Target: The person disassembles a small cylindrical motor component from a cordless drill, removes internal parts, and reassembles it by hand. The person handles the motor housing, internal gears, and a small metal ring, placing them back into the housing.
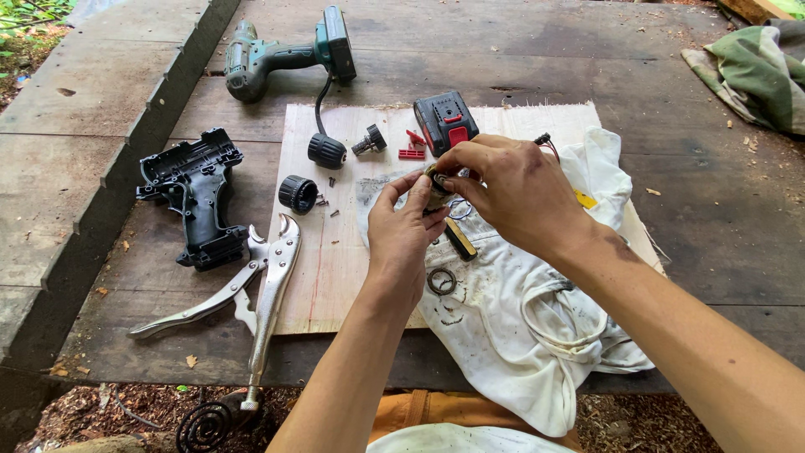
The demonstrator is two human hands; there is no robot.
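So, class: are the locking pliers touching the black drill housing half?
Touching, it seems. The head view shows the upper jaw of the locking pliers meeting the lower edge of the black housing half, with no gap visible.

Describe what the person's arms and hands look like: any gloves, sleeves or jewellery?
Both arms are bare up to the frame's edge: no sleeves in view. The left hand and right hand wear no gloves, and no rings, watch or bracelets show. Dark smudges, seemingly grease or dirt, mark the right wrist and the back of the right hand. Fingernails are short.
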